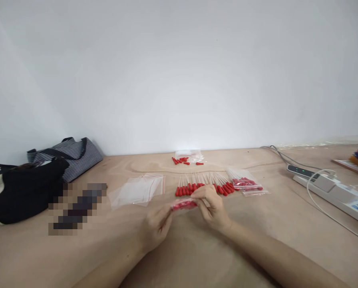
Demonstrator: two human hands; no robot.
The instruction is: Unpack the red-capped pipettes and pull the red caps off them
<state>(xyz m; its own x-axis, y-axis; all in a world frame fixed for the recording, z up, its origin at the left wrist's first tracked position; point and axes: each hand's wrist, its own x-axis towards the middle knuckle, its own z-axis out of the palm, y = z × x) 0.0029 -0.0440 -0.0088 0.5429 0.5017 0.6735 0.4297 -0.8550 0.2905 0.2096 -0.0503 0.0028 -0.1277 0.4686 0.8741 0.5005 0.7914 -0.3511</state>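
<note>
Clear plastic bag (184,205) with red contents sits between the hands, on the near side of the row of red-bulbed droppers (183,191): left hand (155,227) pinches its left end, right hand (213,209) its right end and upper edge, so neither is nearer. Visible long axis runs roughly left-right, hand to hand, right end slightly farther out; can't tell which way the contents point, fingers and blur hide it.
</note>
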